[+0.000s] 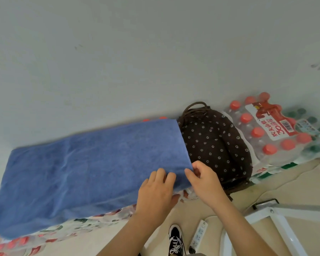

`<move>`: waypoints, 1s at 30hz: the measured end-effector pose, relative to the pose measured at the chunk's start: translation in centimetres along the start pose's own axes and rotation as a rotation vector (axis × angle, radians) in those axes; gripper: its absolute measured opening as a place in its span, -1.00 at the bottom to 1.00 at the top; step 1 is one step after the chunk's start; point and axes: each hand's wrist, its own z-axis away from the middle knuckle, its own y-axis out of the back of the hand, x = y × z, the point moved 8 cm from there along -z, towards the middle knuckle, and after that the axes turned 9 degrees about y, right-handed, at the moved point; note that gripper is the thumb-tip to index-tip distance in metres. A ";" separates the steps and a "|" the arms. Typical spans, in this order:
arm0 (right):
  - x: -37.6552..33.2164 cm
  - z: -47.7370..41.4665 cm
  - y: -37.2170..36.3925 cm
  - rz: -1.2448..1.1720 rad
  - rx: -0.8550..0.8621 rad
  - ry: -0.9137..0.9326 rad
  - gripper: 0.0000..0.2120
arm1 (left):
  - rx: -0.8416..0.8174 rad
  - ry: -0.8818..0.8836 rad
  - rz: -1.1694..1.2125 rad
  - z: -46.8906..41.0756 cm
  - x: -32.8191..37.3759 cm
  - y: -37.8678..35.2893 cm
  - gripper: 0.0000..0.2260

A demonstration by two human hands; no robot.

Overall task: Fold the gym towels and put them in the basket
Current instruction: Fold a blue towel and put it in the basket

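Note:
A blue towel (85,167) lies spread flat and long over packs of bottled water along the wall. Its right end touches the brown basket (216,143), which has a white flower-print lining and cord handles at its top. My left hand (156,189) rests on the towel's near right part, fingers lying on the cloth and thumb under its edge. My right hand (204,179) pinches the towel's near right corner between thumb and forefinger, just beside the basket.
Shrink-wrapped packs of red-capped water bottles (266,130) stand to the right of the basket and under the towel. On the floor near my shoe (175,239) lies a white power strip (198,235). A white metal frame (281,218) stands at the lower right.

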 end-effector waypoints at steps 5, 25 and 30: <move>-0.6 -0.5 0.0 -0.129 0.059 -0.010 -0.85 | 0.065 0.050 0.024 0.2 2.1 -0.1 -0.65; -2.2 -9.3 -1.0 -0.367 -0.035 -0.198 -0.68 | -0.156 0.262 0.794 1.2 -1.0 1.8 -0.86; -4.3 -11.2 -2.1 -0.683 0.086 -0.278 -0.79 | -0.272 0.531 1.146 2.4 -4.5 0.6 -0.67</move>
